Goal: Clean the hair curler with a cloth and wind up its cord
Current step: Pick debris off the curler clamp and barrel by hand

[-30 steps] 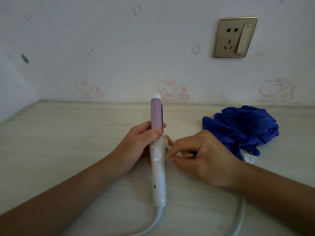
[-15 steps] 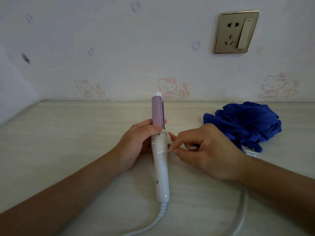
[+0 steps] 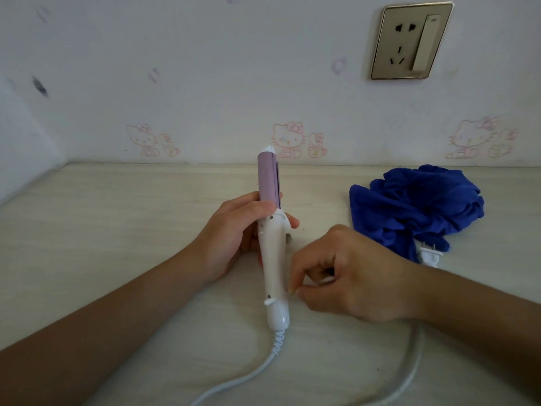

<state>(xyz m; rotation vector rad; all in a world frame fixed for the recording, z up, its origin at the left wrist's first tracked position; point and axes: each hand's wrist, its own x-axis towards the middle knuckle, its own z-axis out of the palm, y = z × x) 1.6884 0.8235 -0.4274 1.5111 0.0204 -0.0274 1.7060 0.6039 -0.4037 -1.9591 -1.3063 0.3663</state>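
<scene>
The hair curler [image 3: 273,259] lies on the table with its purple barrel pointing away from me and its white handle toward me. My left hand [image 3: 231,230] grips it where barrel and handle meet. My right hand [image 3: 351,279] hovers beside the lower handle with curled fingers. Its thumb and forefinger tips meet at the handle's right edge, with nothing visible between them. The white cord [image 3: 234,385] leaves the handle's end, loops toward me and passes under my right forearm to the plug [image 3: 429,254]. A crumpled blue cloth [image 3: 415,206] lies at the right.
The pale wooden table [image 3: 117,230] meets a wall with cartoon cat stickers at the back and a side wall at the left. A gold wall socket [image 3: 411,41] with a switch sits high on the right, above the cloth.
My right hand has left the clip near the top of the handle and slid down toward me, to the lower handle. The left hand keeps its grip.
</scene>
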